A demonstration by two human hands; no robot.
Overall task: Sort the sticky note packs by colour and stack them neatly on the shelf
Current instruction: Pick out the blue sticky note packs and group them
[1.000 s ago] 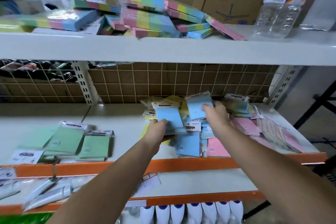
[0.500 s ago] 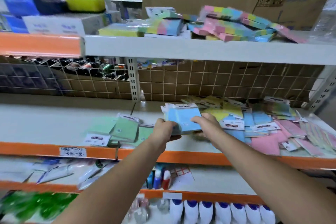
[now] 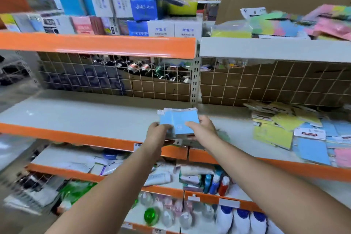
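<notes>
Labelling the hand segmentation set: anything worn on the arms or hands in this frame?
Nothing worn shows. Both forearms are bare from the bottom edge of the frame up to the wrists, with no sleeves in view. The left hand and the right hand carry no gloves, and no watch, bands, rings or markings can be seen.

Both hands are holding blue packs over the middle shelf.
The left hand [image 3: 158, 132] and right hand [image 3: 203, 129] are gripping a small stack of blue sticky note packs [image 3: 179, 121] above the grey shelf [image 3: 85, 118]; a loose pile of yellow, blue and pink packs [image 3: 296, 135] is lying off to the right.
</notes>
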